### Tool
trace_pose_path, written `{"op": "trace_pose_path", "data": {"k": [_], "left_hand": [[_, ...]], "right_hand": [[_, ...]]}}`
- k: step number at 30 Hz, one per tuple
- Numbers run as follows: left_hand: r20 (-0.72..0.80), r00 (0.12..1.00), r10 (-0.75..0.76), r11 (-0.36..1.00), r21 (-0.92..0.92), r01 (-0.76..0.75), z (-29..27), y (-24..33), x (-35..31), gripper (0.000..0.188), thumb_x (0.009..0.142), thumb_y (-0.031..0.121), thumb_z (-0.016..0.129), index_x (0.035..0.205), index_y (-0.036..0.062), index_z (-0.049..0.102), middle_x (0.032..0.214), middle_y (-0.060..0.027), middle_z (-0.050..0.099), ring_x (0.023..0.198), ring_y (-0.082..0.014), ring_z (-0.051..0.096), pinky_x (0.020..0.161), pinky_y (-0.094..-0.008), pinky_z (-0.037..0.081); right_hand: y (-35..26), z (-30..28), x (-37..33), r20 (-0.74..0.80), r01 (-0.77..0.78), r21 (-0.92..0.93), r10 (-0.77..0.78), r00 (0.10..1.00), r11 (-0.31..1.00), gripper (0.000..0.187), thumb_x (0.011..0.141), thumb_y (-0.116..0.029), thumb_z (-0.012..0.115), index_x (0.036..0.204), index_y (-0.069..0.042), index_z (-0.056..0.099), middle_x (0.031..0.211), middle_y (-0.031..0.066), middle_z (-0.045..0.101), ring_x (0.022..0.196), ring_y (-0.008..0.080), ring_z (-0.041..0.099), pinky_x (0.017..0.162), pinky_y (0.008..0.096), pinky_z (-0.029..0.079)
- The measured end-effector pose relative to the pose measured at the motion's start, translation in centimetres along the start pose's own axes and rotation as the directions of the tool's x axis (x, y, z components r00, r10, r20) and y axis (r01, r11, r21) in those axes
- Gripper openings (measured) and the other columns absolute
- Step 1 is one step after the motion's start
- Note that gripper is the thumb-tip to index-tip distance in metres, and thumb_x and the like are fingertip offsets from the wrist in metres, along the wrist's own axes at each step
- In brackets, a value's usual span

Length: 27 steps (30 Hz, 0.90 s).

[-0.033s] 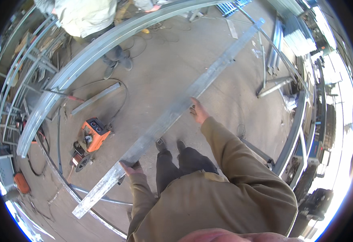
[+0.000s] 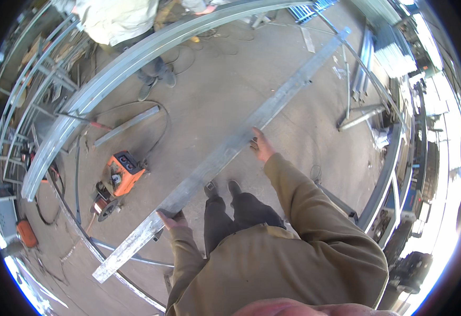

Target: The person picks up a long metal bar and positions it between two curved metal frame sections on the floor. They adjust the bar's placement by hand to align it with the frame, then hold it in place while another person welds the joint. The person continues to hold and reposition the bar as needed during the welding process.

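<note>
While gripped, metal bar (image 2: 225, 152) slants lower-left, upper-right

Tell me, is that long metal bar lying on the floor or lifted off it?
Lifted. The long metal bar is held above the concrete floor, gripped by the left hand and right hand.

Dusty concrete floor (image 2: 225, 95), orange welding machine (image 2: 126, 171), black cables (image 2: 159, 113), short steel bar (image 2: 126, 126), curved steel frame (image 2: 135, 58)

long metal bar (image 2: 225, 152) held across front, left hand (image 2: 170, 218) near end, right hand (image 2: 262, 147) mid; welder (image 2: 125, 171) on floor left.
</note>
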<state>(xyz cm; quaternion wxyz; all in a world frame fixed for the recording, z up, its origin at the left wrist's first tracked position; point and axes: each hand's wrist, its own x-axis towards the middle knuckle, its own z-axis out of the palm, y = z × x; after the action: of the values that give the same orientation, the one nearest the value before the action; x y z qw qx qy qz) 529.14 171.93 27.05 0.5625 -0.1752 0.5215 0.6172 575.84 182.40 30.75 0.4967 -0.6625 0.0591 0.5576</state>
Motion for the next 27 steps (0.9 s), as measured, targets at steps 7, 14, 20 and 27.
{"op": "trace_pose_path", "data": {"k": [7,14,20,27], "left_hand": [[-0.005,1.0,-0.025,1.0,0.009,0.025,-1.2,-0.4,-0.6,0.069,0.101,0.055,0.061,0.151,0.0088,0.049,0.151,-0.0099,0.054,0.131,-0.029,0.056,0.113,-0.0467,0.045],[-0.233,0.971,0.06,0.997,-0.036,-0.07,-4.0,-1.9,-1.4,0.09,0.082,0.058,0.084,0.144,0.0023,0.051,0.134,-0.0128,0.063,0.118,-0.0305,0.064,0.105,-0.0487,0.052],[-0.212,0.968,0.134,0.987,-0.063,-0.151,-12.7,0.1,-4.0,0.082,0.088,0.054,0.08,0.145,0.0018,0.051,0.138,-0.0134,0.062,0.121,-0.0308,0.064,0.105,-0.0498,0.053],[-0.316,0.932,0.176,0.981,-0.025,-0.193,-17.4,5.2,-5.7,0.081,0.088,0.059,0.077,0.146,0.0084,0.052,0.143,-0.0092,0.06,0.131,-0.0303,0.056,0.114,-0.0549,0.043]], "right_hand": [[2.4,-3.2,7.3,0.31,0.417,-0.159,-0.356,0.882,0.895,0.057,0.098,-0.048,0.066,0.143,-0.017,0.053,0.135,0.004,0.058,0.125,0.0231,0.053,0.11,0.0427,0.042],[1.2,-1.8,1.9,0.168,0.049,0.106,-0.066,0.984,0.993,0.069,0.097,-0.052,0.068,0.151,-0.012,0.049,0.151,0.0087,0.052,0.138,0.027,0.047,0.118,0.0457,0.035],[7.4,-5.7,-3.2,0.179,-0.078,0.073,0.064,0.982,0.994,0.072,0.095,-0.052,0.072,0.149,-0.012,0.049,0.15,0.0067,0.053,0.138,0.026,0.047,0.118,0.0452,0.035],[10.9,-5.8,-8.7,0.288,-0.262,-0.037,0.262,0.921,0.964,0.075,0.091,-0.048,0.078,0.15,-0.014,0.047,0.152,0.0058,0.05,0.14,0.0247,0.045,0.118,0.0432,0.037]]}}
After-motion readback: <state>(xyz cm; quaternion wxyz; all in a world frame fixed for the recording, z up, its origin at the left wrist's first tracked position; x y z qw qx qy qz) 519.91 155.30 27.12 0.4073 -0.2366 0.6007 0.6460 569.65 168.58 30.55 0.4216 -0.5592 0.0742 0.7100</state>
